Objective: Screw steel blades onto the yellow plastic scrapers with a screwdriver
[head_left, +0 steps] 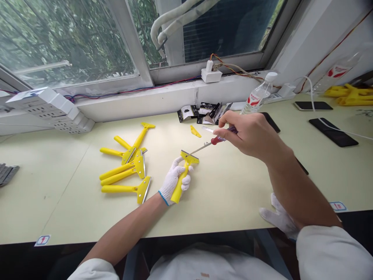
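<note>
My left hand [172, 179], in a white knit glove, is wrapped round the handle of a yellow scraper [181, 181], its head tilted up and away from me. My bare right hand [253, 136] grips a screwdriver [216, 140] with a red and purple handle. Its tip touches or lies just over the scraper's head. Small screws [205, 144] show beside the shaft. Beyond the scraper lie a loose yellow cover piece [195, 131] and a thin blade [208, 129]. Several more yellow scrapers [125, 171] lie to the left, most with blades fitted.
Black blade packets [204, 112] lie at the back, near a water bottle [258, 95]. Phones [333, 132] with a white cable are on the right. A white glove [278, 216] rests at the front edge. White boxes [54, 110] stand by the window at left.
</note>
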`<control>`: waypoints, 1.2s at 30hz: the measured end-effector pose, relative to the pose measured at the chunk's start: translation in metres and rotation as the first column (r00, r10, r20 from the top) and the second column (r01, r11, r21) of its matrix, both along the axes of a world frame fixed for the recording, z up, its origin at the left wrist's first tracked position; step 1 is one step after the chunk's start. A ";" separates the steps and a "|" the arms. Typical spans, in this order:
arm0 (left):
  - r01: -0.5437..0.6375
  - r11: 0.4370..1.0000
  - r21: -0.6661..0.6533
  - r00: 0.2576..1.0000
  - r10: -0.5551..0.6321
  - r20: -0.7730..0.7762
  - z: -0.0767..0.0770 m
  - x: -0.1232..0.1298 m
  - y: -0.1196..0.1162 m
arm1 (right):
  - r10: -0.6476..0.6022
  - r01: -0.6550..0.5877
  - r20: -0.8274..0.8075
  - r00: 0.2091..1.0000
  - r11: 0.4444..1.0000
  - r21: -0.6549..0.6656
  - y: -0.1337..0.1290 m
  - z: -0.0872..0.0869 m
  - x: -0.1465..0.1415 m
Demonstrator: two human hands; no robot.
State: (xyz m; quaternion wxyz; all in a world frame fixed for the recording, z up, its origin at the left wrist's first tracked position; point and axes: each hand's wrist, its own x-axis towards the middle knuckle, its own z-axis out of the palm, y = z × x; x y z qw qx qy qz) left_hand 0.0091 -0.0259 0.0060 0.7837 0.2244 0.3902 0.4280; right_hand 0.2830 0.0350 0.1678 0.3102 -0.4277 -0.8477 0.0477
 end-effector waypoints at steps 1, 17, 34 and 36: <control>-0.005 1.000 -0.007 1.000 0.005 0.006 0.000 0.000 0.000 | 0.010 -0.009 0.009 1.000 1.000 -0.018 0.000 0.000 0.000; -0.030 0.999 -0.023 1.000 0.030 -0.001 0.001 0.000 0.001 | 0.204 -0.200 0.019 0.979 0.972 -0.125 -0.014 0.006 -0.001; 0.037 0.999 0.029 0.997 -0.035 -0.063 -0.001 0.001 -0.003 | 0.144 -0.135 0.084 0.986 0.986 -0.102 -0.006 0.009 0.013; 0.033 0.999 0.029 0.997 -0.031 -0.066 0.000 0.001 -0.003 | 0.042 -0.035 0.091 0.995 0.996 -0.076 -0.005 0.007 0.010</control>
